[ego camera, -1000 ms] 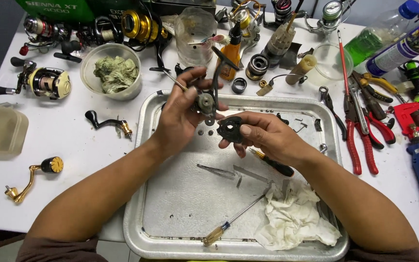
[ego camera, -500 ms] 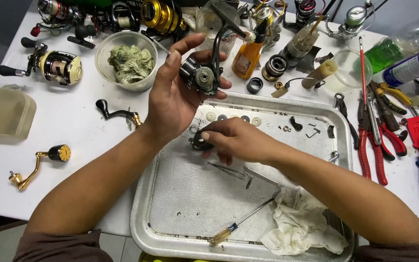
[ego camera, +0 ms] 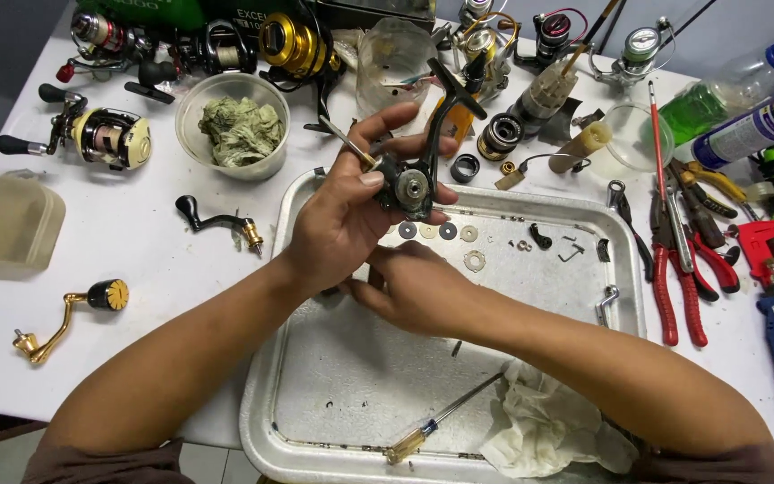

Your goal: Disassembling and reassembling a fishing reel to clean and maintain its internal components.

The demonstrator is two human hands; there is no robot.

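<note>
— Gripping what, exactly, up there?

— My left hand has the dark reel body raised above the metal tray, thumb and fingers pinched round it, with its black bail arm sticking up past my fingertips.

— And the other hand?

— My right hand sits just below the left, low over the tray, fingers curled inward. Whether it pinches anything, I cannot tell; the fingertips are tucked out of sight.

— What's lying close by?

— Just beyond my right hand, a row of small washers on the tray. Nearer my elbows, a yellow-handled screwdriver beside a crumpled white cloth.

— Off to the sides?

— Left of my left hand, a black crank handle on the white surface, and a bowl of greenish rag beyond it. Right of my right forearm, red-handled pliers lie past the tray's edge.
</note>
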